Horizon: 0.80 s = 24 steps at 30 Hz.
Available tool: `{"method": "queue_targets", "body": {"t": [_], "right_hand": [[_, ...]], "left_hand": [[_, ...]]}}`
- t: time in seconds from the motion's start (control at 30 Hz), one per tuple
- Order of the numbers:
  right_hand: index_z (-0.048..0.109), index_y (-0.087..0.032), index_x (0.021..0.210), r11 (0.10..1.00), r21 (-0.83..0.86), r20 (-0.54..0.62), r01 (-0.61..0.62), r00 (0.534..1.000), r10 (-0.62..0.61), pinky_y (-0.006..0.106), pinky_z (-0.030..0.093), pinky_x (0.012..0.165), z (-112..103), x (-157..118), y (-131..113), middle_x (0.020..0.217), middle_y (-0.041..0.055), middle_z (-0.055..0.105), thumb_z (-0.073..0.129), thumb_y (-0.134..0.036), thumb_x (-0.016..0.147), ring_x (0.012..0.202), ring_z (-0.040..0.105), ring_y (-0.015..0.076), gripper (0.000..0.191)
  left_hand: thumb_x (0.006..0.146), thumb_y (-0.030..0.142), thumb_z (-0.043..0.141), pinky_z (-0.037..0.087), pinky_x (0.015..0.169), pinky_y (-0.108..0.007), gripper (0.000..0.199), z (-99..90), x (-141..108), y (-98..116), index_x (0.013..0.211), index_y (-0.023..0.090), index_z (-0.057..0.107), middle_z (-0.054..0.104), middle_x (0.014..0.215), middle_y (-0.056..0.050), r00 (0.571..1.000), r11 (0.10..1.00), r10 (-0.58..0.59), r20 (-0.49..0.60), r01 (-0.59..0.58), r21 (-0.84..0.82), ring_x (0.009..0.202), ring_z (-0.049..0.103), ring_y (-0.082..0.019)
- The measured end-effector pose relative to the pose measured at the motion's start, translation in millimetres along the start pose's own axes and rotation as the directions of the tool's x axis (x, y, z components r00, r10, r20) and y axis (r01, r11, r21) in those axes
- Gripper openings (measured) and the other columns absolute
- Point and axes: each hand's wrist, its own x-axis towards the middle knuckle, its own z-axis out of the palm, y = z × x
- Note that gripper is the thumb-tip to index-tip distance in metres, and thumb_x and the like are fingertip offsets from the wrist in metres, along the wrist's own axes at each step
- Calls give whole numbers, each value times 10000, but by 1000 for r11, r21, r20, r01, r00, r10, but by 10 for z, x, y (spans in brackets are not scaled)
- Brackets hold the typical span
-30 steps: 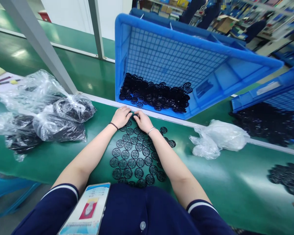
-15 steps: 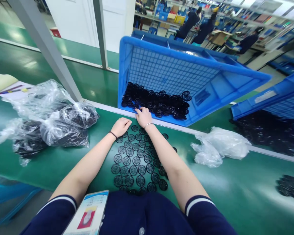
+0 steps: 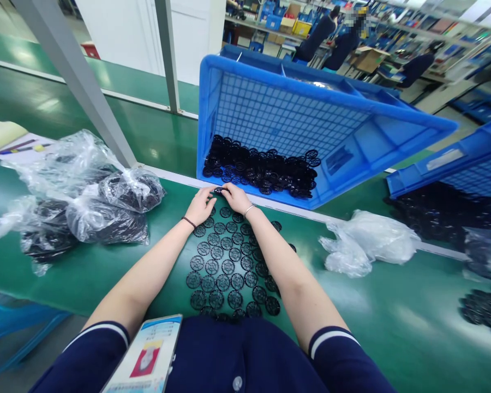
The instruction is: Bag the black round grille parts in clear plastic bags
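Between my two hands, just in front of the crate, is a black round part (image 3: 219,190). My right hand (image 3: 236,198) pinches its right side. My left hand (image 3: 201,206) has its fingertips at the part's left side, thumb held apart; whether it grips is hard to tell. Below my hands, black round discs (image 3: 228,267) lie flat in rough rows on the green table (image 3: 331,327). A tilted blue crate (image 3: 327,112) beyond my hands holds a heap of similar black parts (image 3: 265,170).
Knotted clear bags of black parts (image 3: 106,218) lie at the left. A crumpled plastic bag (image 3: 368,243) is at the right, near a second blue crate (image 3: 445,164) and a pile of discs (image 3: 485,311). A metal post (image 3: 77,82) rises behind the bags. People sit far back.
My right hand has drawn back from the crate's edge toward my left hand, and a black part now shows between them. My left hand has opened its fingers and moved slightly forward.
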Motion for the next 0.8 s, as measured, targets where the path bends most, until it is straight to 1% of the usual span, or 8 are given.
{"method": "queue_targets", "body": {"t": [0.07, 0.17, 0.27, 0.4, 0.47, 0.57, 0.67, 0.8], "right_hand": [[605, -184, 975, 997, 51, 46, 58, 997, -60, 287, 465, 790, 8, -36, -49, 921, 32, 650, 461, -243, 949, 825, 574, 165, 157], [615, -180, 931, 989, 98, 75, 108, 990, -116, 287, 470, 787, 20, -78, -104, 914, 28, 646, 589, -246, 873, 830, 575, 164, 92], [608, -159, 1018, 991, 101, 38, 88, 995, -92, 334, 472, 840, 18, -123, -94, 1008, 73, 633, 628, -228, 830, 910, 572, 191, 201], [633, -170, 1005, 995, 78, 2, 65, 998, -65, 435, 416, 979, -26, -240, -45, 1094, 110, 623, 592, -239, 858, 1071, 543, 238, 168], [650, -179, 964, 993, 77, -1, 84, 996, -85, 446, 415, 993, -67, -320, -77, 1099, 111, 632, 567, -247, 875, 1088, 547, 241, 139], [656, -196, 905, 981, 100, -11, 168, 986, -168, 456, 466, 941, -129, -434, -204, 1005, 97, 669, 533, -263, 886, 994, 599, 241, 142], [656, -208, 898, 956, 128, -54, 265, 964, -260, 517, 508, 865, -153, -503, -269, 905, 115, 691, 489, -330, 900, 894, 638, 279, 207], [669, -288, 913, 942, 180, -9, 285, 958, -288, 504, 537, 894, -219, -586, -83, 986, 98, 718, 477, -446, 901, 973, 664, 293, 249]], "left_hand": [[912, 231, 486, 551, 841, -319, 382, 2, 11, -18, 1284, 163, 538, 649, 1181, -108, 999, 999, -37, -18, 37, 1, 945, 649, -174], [912, 234, 508, 543, 864, -339, 253, -10, 26, -27, 1119, 196, 648, 704, 1065, -71, 997, 997, -78, -21, 78, 23, 916, 654, -188], [908, 247, 522, 516, 916, -406, 195, -34, 35, -33, 978, 201, 698, 717, 981, -73, 993, 991, -118, -30, 120, 57, 930, 639, -229], [878, 258, 558, 441, 998, -532, 219, -61, 47, -28, 997, 146, 704, 680, 1071, -153, 990, 987, -143, -15, 143, 78, 1084, 581, -321], [896, 252, 525, 418, 1018, -553, 254, -87, 49, 26, 1045, 131, 692, 670, 1119, -168, 993, 990, -117, 25, 115, 79, 1129, 568, -328], [932, 232, 466, 446, 1024, -472, 277, -155, 31, 193, 1086, 152, 681, 700, 1124, -122, 990, 996, -18, 142, 5, 88, 1106, 614, -264], [931, 238, 496, 460, 1033, -363, 301, -189, 13, 340, 1185, 169, 644, 683, 1225, -82, 957, 986, 78, 279, -115, 118, 1147, 620, -210], [951, 263, 483, 418, 1088, -314, 414, -184, -4, 398, 1353, 175, 519, 585, 1376, -77, 914, 969, 115, 389, -189, 158, 1258, 562, -176]]}}
